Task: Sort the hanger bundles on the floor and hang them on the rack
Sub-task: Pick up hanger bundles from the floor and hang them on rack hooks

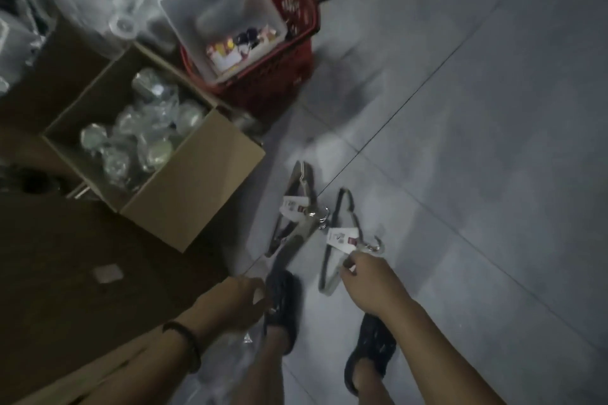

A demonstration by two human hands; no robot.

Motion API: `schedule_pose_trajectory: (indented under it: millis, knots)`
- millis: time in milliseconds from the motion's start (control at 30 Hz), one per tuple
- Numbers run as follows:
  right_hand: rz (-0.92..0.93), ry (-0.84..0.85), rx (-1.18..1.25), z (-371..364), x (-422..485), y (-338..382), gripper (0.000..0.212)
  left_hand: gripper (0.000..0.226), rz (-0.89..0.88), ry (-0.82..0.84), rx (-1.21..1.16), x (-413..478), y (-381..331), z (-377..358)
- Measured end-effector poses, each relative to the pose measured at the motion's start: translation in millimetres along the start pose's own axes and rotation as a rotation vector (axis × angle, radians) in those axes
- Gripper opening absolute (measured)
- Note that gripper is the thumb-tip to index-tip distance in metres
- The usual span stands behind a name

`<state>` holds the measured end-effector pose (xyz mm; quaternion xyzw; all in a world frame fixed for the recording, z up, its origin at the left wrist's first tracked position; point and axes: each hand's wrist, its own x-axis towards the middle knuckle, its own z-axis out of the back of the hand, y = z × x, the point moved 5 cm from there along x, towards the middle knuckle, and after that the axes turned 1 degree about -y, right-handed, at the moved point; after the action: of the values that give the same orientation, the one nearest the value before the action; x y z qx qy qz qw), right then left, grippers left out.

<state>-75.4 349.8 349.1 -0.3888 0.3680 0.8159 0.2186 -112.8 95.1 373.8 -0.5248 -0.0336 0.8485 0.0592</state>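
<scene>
Two hanger bundles lie side by side on the grey tiled floor (pixel 467 141), a little below the middle of the view, toward six o'clock. The pale hanger bundle (pixel 297 207) looks silvery-beige, its shoulders stacked flat, and a cluster of shiny metal hooks (pixel 324 220) sticks out at its three o'clock side. A white paper label (pixel 292 207) with a dark red stripe wraps its middle. Just beside it, at its four o'clock, lies the dark hanger bundle (pixel 340 242), grey-black and thinner, with the same kind of white and red label and one bright hook (pixel 378 245) curling out at three o'clock. The right hand (pixel 368 283) reaches in from five o'clock, and its thumb and fingers pinch the neck of the dark bundle just below the hook, by the edge of the label. The left hand (pixel 238 297), with a dark band (pixel 186 347) on the wrist, hangs at about seven o'clock, well apart from both bundles. Its fingers are curled downward, but blur hides whether they hold anything. The two hands are apart, with a dark shoe (pixel 283 302) between them. At ten o'clock stands an open cardboard box (pixel 184 194) full of plastic-wrapped items, and at twelve o'clock a red basket (pixel 283 76) carries a clear plastic bin (pixel 214 0)
</scene>
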Motion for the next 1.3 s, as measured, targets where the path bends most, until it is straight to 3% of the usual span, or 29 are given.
schedule_pose_trajectory:
  millis: [200,333,500,733,1067,1300]
  knots:
    - [-0.052,0.117,0.09,-126.1,173.0,-28.1,0.027,0.033,0.092,0.038,-0.122,214.8,51.7,-61.3]
    - [-0.119,0.172,0.177,-190.9,263.9,-60.0,0.023,0.044,0.232,-0.054,-0.268,342.1,88.5,-79.1]
    - [-0.119,0.141,0.086,-219.9,329.8,-86.2,0.02,0.071,0.304,-0.207,-0.403,431.3,116.7,-98.3]
    - [-0.078,0.18,-0.058,-242.9,353.9,-108.6,0.02,0.052,0.253,-0.306,-0.474,470.7,132.8,-127.8]
    - [0.019,0.236,-0.174,-238.7,344.9,-89.9,0.017,0.04,0.195,-0.231,-0.263,480.0,128.0,-125.3]
    - [0.001,0.203,-0.088,-209.7,320.5,-73.9,0.022,0.016,0.248,-0.286,-0.426,447.9,126.4,-119.1]
